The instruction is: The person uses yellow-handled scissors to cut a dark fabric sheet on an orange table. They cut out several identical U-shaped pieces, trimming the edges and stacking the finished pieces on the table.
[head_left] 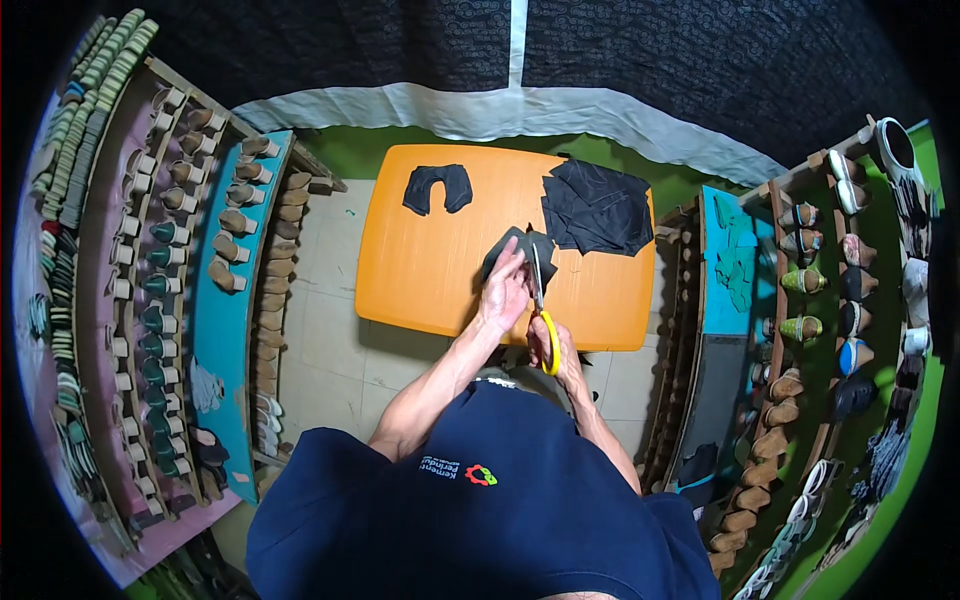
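Note:
My right hand (pixel 566 352) grips a pair of scissors (pixel 549 335) with yellow handles. Their metal blades point away from me, over a small black cloth piece (pixel 497 246). That piece is in my left hand (pixel 507 292), the fingers reaching along it beside the blades; part of it is hidden behind the hand. Whether the blades are cutting into the cloth cannot be made out. Farther off to the left, a black U-shaped cut piece (pixel 437 188) lies flat on the orange table (pixel 430 280). A heap of black cut pieces (pixel 598 205) lies at the table's far right.
Racks with several rows of shoe lasts (pixel 178 200) stand along the left, beside a blue board (pixel 215 310). More racks with shoes and lasts (pixel 785 385) line the right, where green scraps (pixel 733 255) lie on a blue shelf. A dark patterned curtain (pixel 680 70) hangs beyond the table.

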`<act>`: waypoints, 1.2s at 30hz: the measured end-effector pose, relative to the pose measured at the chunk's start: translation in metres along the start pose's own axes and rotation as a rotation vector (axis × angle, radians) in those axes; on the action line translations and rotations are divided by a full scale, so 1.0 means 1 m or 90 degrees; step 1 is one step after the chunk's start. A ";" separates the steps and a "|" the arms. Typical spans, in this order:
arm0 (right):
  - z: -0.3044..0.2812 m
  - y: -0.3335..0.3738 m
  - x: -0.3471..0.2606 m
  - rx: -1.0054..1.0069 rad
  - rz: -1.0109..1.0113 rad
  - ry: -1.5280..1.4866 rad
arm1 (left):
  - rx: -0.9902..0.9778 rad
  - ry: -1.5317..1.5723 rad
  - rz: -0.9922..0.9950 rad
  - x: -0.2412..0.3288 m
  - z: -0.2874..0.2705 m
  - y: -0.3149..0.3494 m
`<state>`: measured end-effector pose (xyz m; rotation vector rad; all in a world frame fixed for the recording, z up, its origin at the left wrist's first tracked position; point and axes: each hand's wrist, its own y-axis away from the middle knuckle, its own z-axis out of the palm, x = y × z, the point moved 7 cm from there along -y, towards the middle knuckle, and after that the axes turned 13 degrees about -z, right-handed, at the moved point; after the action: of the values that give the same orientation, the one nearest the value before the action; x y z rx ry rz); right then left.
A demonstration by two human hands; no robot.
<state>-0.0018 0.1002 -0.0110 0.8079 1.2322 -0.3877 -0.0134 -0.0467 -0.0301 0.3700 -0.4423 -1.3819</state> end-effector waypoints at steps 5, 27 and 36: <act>0.003 -0.002 -0.016 -0.013 -0.011 0.005 | -0.038 -0.101 -0.024 0.021 0.008 -0.022; 0.015 -0.015 -0.036 -0.005 -0.078 0.017 | 0.002 -0.416 0.243 0.060 0.060 0.019; 0.034 -0.018 -0.028 -0.046 -0.061 -0.040 | 0.029 -0.391 0.249 0.075 0.065 0.038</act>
<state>0.0007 0.0586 0.0128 0.6711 1.2217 -0.4405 -0.0041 -0.1141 0.0517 -0.1168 -0.9959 -1.0806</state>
